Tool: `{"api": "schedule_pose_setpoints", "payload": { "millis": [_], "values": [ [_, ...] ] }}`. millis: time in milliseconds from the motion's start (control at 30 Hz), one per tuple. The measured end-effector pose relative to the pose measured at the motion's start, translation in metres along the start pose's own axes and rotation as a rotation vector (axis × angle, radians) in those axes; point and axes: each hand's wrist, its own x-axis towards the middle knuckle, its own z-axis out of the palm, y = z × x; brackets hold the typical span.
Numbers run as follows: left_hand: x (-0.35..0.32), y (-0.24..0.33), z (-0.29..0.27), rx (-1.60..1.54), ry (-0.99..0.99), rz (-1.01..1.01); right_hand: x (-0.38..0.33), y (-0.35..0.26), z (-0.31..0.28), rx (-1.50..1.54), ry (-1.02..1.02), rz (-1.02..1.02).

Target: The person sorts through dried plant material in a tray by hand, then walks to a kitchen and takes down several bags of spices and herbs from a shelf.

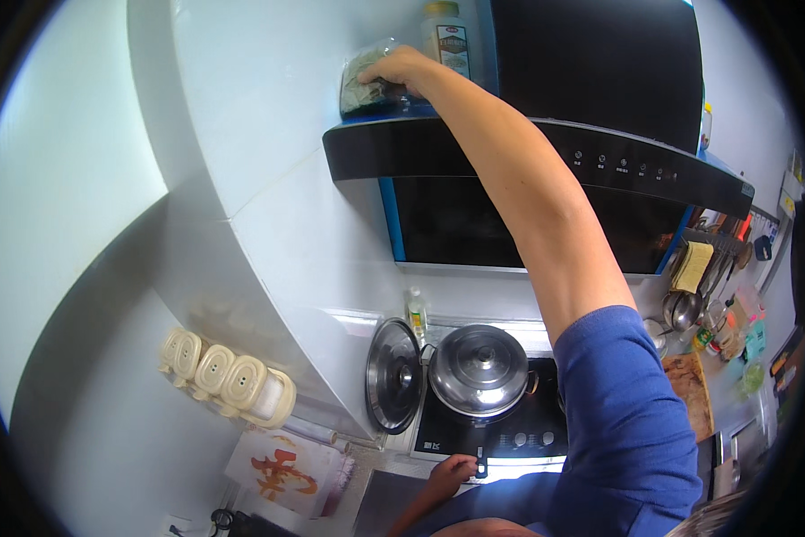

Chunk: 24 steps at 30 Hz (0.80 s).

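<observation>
My right arm stretches up across the view to the top of the range hood [402,148]. There my right hand [404,70] is closed on a clear plastic bag [359,89] with grey-green contents, which I cannot make out further. Just beside that hand stands a bottle [452,45] with a yellow cap and a label. Low in the view, my left hand [453,472] is closed round the black handle [481,458] of a pan on the black cooktop [443,438]. A domed steel lid [479,367] covers the pan.
Left of the pan, a round dark lid [393,376] leans upright by the wall, near a small bottle [416,309]. Cream seasoning boxes [214,369] hang on the left wall. Ladles [682,309] hang at the right above a wooden cutting board [689,389].
</observation>
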Motion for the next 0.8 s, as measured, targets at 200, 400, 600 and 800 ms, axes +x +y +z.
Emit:
{"api": "schedule_pose_setpoints", "payload": {
  "millis": [200, 400, 600, 800],
  "values": [
    [0.002, -0.023, -0.002, -0.043, 0.064, -0.029, 0.002, -0.039, -0.029, -0.325, 0.254, -0.274],
    [-0.002, -0.017, 0.002, -0.191, 0.089, -0.079, -0.006, -0.076, -0.07, -0.177, 0.282, -0.381],
    [0.012, -0.026, 0.0, -0.094, 0.063, -0.037, 0.0, -0.061, -0.075, -0.095, 0.397, -0.271],
    [0.019, -0.015, 0.004, -0.081, 0.057, -0.028, 0.019, -0.019, -0.038, 0.315, 0.03, 0.058]
  ]
}}
